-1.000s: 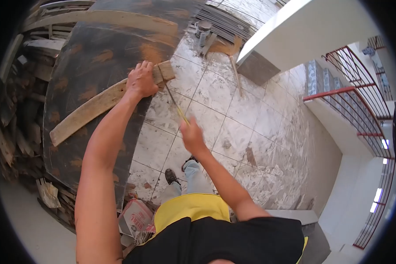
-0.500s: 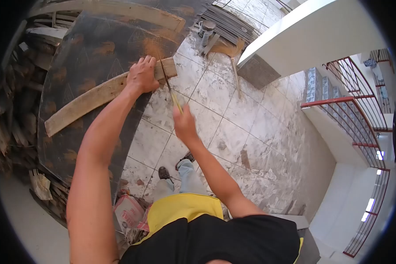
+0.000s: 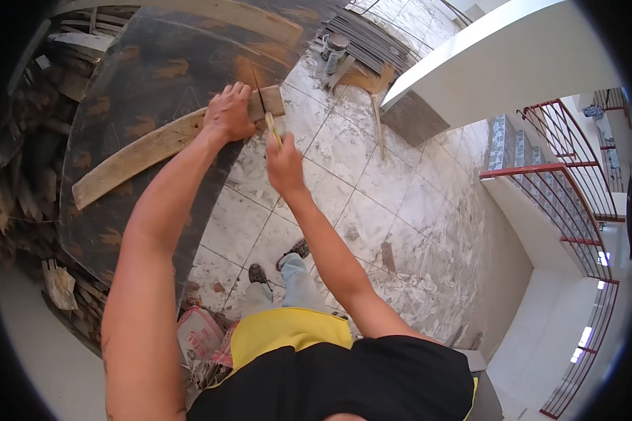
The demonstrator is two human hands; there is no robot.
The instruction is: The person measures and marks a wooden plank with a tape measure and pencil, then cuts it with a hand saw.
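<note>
A curved wooden plank is pinned flat on a dark plywood sheet by the left hand, fingers pressed over it near its end, while a handsaw, gripped in the right hand, is set across that end. Sawing appears underway; a steady, straight stroke is called for.

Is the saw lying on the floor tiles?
No: the right hand holds the saw across the wooden plank, which the left hand presses down.
</note>
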